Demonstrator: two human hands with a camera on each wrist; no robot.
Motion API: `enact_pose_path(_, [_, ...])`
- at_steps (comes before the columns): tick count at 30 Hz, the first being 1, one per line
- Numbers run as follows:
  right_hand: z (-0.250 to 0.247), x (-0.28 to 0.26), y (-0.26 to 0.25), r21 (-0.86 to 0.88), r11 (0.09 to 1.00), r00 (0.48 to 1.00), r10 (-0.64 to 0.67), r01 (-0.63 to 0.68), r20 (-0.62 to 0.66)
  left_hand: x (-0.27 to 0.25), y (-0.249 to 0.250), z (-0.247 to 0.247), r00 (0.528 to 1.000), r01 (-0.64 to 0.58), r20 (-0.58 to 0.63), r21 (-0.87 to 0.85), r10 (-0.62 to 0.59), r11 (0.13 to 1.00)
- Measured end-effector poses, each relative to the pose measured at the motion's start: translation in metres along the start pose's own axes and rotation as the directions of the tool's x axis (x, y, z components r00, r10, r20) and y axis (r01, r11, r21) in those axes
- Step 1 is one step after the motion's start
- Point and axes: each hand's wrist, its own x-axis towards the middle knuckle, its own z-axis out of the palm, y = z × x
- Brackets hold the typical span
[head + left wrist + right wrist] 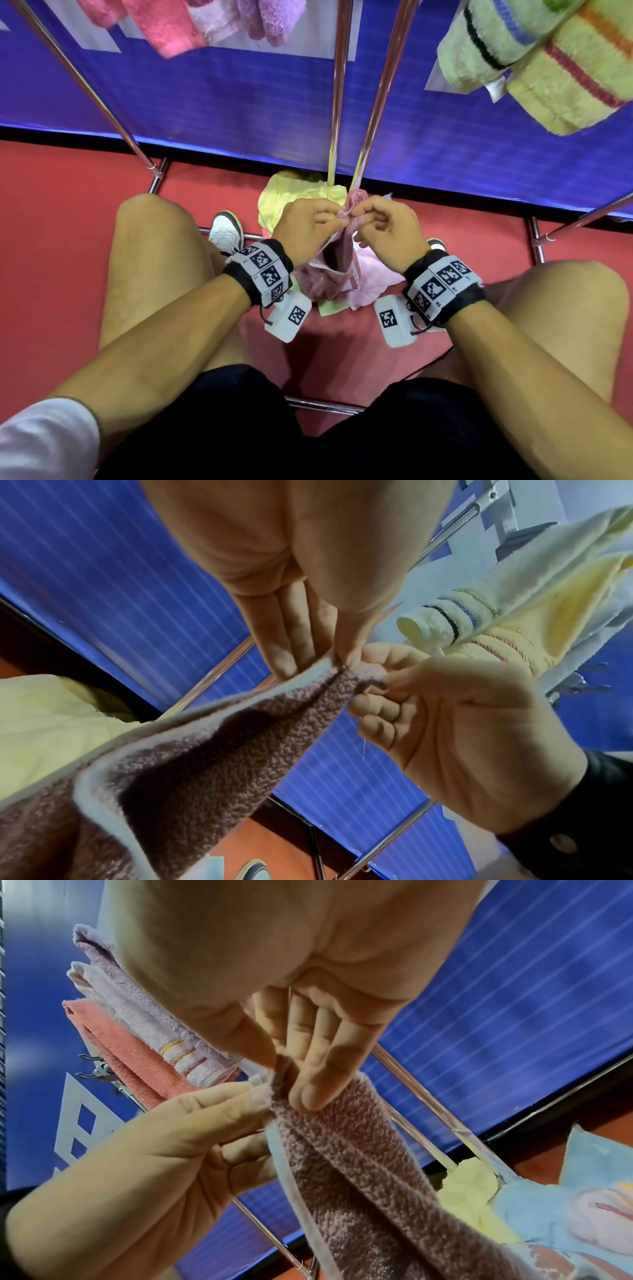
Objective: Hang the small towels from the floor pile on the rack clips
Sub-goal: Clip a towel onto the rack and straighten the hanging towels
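A mauve terry towel [334,270] with a pale border hangs between my two hands above the floor pile. My left hand [337,222] pinches its top edge; in the left wrist view the fingers [287,653] press on the hem. My right hand [359,214] pinches the same bunched corner right beside it, thumb and fingers [308,1085] closed on the cloth [359,1164]. The pile on the red floor holds a yellow towel [291,197], a light pink towel [373,279] and a light blue towel [582,1199]. Metal rack clips [97,1069] show behind the hands.
Chrome rack poles [339,85] rise in front of a blue banner [222,102]. Pink and lilac towels [164,31] hang at the upper left, green and yellow striped towels [548,65] at the upper right. My knees flank the pile, and a white shoe [226,231] stands by the base bar.
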Motion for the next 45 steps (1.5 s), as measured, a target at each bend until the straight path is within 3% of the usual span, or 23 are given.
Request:
enact_pose_path(9, [-0.005,0.004,0.011,-0.079,0.992,0.994,-0.092,0.096,0.052,0.0,0.011,-0.009,0.994,-0.104,0.047,0.084,0.1,0.991])
enact_pose_path(19, [-0.007,0.008,0.009,-0.313,0.907,0.949,-0.311,0.281,-0.049,-0.004,0.011,-0.005,0.984,-0.157,0.109,0.181,0.138,0.971])
enact_pose_path(23, [-0.007,0.009,0.012,-0.314,0.913,0.951,-0.3,0.263,-0.078,-0.007,0.012,-0.004,0.98,-0.168,0.136,0.146,0.148,0.975])
enact_pose_path(30, [-0.009,0.008,0.012,-0.323,0.908,0.947,-0.309,0.265,-0.092,-0.008,0.015,-0.004,0.984,-0.07,0.167,0.003,0.068,0.998])
enact_pose_path(45, [-0.014,0.003,0.015,-0.404,0.855,0.941,-0.337,0.325,0.045,0.0,0.02,-0.02,0.967,-0.118,0.24,0.103,0.091,0.988])
